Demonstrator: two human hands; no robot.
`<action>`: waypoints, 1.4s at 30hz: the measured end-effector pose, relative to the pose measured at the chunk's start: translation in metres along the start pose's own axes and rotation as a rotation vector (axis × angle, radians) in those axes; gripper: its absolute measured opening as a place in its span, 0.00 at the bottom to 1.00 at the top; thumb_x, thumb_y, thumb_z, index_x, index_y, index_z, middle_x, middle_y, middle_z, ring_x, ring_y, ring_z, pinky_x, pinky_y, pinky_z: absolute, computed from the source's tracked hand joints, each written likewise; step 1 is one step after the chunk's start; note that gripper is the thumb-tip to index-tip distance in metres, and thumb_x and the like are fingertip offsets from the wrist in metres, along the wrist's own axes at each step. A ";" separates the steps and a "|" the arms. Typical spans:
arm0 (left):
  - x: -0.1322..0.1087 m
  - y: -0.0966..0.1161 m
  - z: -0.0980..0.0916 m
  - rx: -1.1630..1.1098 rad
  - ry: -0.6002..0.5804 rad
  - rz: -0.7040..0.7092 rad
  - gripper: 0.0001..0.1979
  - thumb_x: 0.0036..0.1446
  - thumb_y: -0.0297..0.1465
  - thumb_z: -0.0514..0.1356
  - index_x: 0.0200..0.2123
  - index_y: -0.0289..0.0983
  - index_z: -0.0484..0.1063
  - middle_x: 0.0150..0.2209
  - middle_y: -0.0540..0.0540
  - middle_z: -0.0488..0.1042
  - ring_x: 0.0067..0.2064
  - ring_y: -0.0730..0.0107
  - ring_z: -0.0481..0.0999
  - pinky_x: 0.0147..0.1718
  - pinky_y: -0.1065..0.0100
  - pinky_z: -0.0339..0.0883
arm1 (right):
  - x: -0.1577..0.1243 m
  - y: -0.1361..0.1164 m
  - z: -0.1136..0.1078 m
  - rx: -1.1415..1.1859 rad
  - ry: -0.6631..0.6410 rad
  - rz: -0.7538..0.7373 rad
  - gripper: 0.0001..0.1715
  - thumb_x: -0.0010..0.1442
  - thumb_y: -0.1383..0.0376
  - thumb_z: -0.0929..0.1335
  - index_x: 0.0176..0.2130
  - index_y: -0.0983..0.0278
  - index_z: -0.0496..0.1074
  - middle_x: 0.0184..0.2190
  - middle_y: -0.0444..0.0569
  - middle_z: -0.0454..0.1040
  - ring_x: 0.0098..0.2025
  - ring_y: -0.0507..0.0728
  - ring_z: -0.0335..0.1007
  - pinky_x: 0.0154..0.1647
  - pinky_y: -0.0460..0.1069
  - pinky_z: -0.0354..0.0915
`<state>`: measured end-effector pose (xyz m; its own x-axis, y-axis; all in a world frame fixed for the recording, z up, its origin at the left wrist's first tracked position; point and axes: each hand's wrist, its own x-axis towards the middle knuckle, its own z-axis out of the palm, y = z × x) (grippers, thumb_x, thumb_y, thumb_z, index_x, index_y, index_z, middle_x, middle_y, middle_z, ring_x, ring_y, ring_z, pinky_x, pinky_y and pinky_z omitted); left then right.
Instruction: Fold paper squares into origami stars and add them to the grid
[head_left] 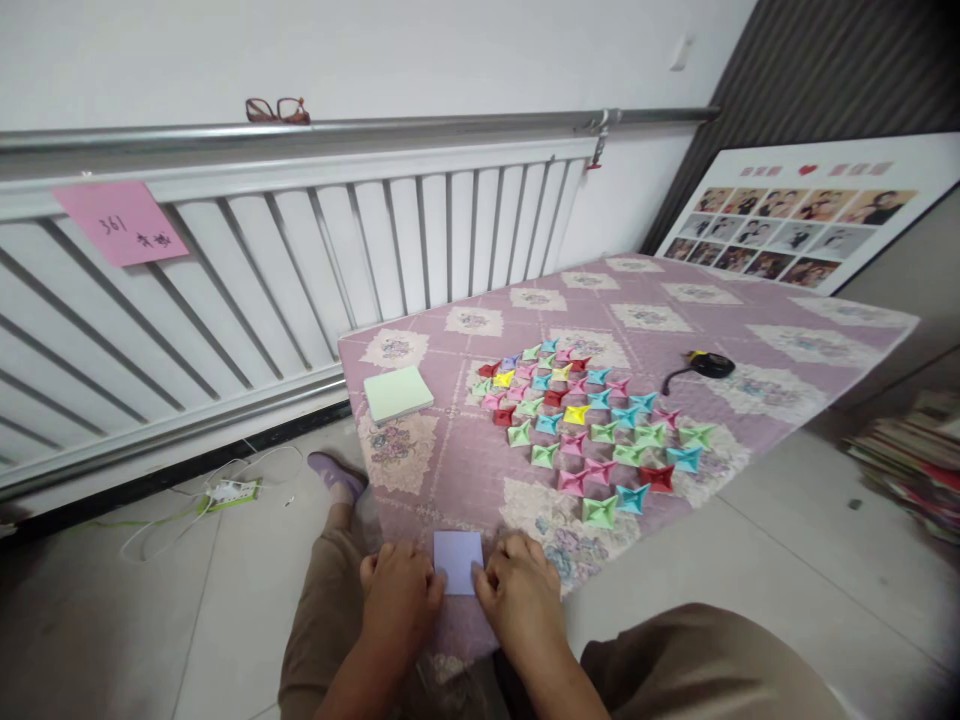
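A small pale lilac square of paper (457,559) lies at the near edge of a low table covered with a pink patterned cloth (652,345). My left hand (400,593) presses on its left side with curled fingers. My right hand (517,592) pinches its right edge. Further out on the cloth lie several folded paper stars (592,425) in many colours, set in rows. A stack of pale green paper squares (397,393) sits at the table's left corner.
A black object with a cord (705,365) lies on the cloth to the right. A white radiator (300,260) carries a pink note (120,222) and glasses (277,110). A photo board (802,215) leans at the back right. Books (915,460) pile on the floor.
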<state>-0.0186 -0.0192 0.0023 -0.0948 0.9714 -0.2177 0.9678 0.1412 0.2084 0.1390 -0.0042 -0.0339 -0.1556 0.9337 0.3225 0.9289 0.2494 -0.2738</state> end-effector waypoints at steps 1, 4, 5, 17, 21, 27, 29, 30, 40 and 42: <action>0.000 0.000 -0.001 0.000 0.000 -0.001 0.13 0.59 0.35 0.54 0.28 0.38 0.75 0.39 0.44 0.73 0.45 0.57 0.68 0.44 0.55 0.52 | 0.000 0.000 0.000 -0.001 -0.005 0.003 0.13 0.52 0.65 0.71 0.19 0.60 0.68 0.31 0.49 0.70 0.39 0.60 0.62 0.33 0.52 0.56; 0.000 0.001 -0.001 -0.007 0.019 0.005 0.12 0.59 0.34 0.53 0.28 0.38 0.74 0.39 0.44 0.73 0.45 0.57 0.68 0.44 0.55 0.52 | 0.001 0.000 -0.001 0.002 -0.007 0.008 0.14 0.51 0.65 0.72 0.18 0.60 0.67 0.30 0.49 0.70 0.40 0.61 0.62 0.33 0.52 0.56; -0.001 0.000 -0.001 -0.012 0.024 0.006 0.12 0.58 0.34 0.53 0.28 0.39 0.74 0.38 0.45 0.73 0.45 0.57 0.68 0.45 0.55 0.52 | 0.001 0.000 0.000 0.003 0.001 0.005 0.14 0.51 0.64 0.72 0.18 0.60 0.67 0.30 0.49 0.70 0.39 0.61 0.62 0.33 0.52 0.56; 0.003 -0.013 0.007 0.043 0.008 0.574 0.21 0.64 0.25 0.49 0.57 0.50 0.63 0.62 0.49 0.60 0.62 0.61 0.55 0.56 0.54 0.49 | 0.002 -0.002 -0.008 0.027 -0.054 0.010 0.14 0.54 0.63 0.70 0.20 0.60 0.69 0.32 0.49 0.70 0.40 0.61 0.63 0.33 0.51 0.54; 0.006 -0.015 0.001 0.056 -0.034 0.595 0.20 0.64 0.26 0.50 0.56 0.51 0.64 0.60 0.49 0.63 0.61 0.61 0.57 0.57 0.53 0.49 | -0.003 0.001 -0.006 0.073 -0.007 -0.006 0.11 0.55 0.63 0.70 0.23 0.60 0.67 0.29 0.47 0.68 0.38 0.59 0.63 0.34 0.50 0.54; 0.004 -0.016 0.001 0.037 -0.023 0.600 0.21 0.63 0.27 0.51 0.57 0.51 0.64 0.61 0.49 0.61 0.61 0.60 0.57 0.56 0.51 0.48 | -0.007 0.012 -0.004 0.206 0.072 -0.062 0.05 0.59 0.68 0.65 0.30 0.62 0.67 0.29 0.46 0.69 0.36 0.57 0.64 0.40 0.51 0.58; 0.004 -0.016 0.002 0.027 -0.013 0.609 0.20 0.63 0.27 0.51 0.56 0.51 0.64 0.61 0.49 0.62 0.61 0.59 0.57 0.56 0.51 0.48 | -0.012 0.010 -0.007 0.219 0.071 -0.112 0.06 0.61 0.69 0.63 0.33 0.62 0.69 0.32 0.48 0.71 0.38 0.57 0.65 0.41 0.51 0.58; 0.004 -0.016 0.002 0.022 -0.008 0.614 0.20 0.63 0.27 0.51 0.56 0.50 0.64 0.61 0.49 0.62 0.61 0.59 0.57 0.56 0.51 0.48 | -0.015 0.008 -0.008 0.219 0.069 -0.148 0.08 0.61 0.69 0.62 0.35 0.62 0.70 0.34 0.48 0.71 0.39 0.57 0.65 0.42 0.52 0.59; 0.015 -0.025 0.011 -0.197 -0.005 0.568 0.21 0.59 0.23 0.51 0.50 0.48 0.71 0.57 0.51 0.68 0.59 0.66 0.61 0.56 0.57 0.48 | -0.041 -0.004 -0.005 0.156 -0.020 -0.341 0.18 0.59 0.71 0.66 0.48 0.58 0.71 0.41 0.49 0.72 0.43 0.59 0.66 0.45 0.54 0.62; 0.017 -0.026 0.014 -0.234 0.011 0.549 0.20 0.58 0.23 0.51 0.49 0.47 0.72 0.56 0.50 0.69 0.59 0.66 0.61 0.56 0.58 0.48 | -0.040 -0.005 -0.007 0.117 -0.036 -0.331 0.20 0.56 0.69 0.69 0.49 0.55 0.71 0.41 0.48 0.72 0.43 0.59 0.66 0.45 0.54 0.62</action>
<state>-0.0420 -0.0085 -0.0201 0.4013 0.9159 -0.0095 0.7988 -0.3448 0.4929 0.1430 -0.0445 -0.0392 -0.4552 0.8054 0.3796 0.7816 0.5656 -0.2629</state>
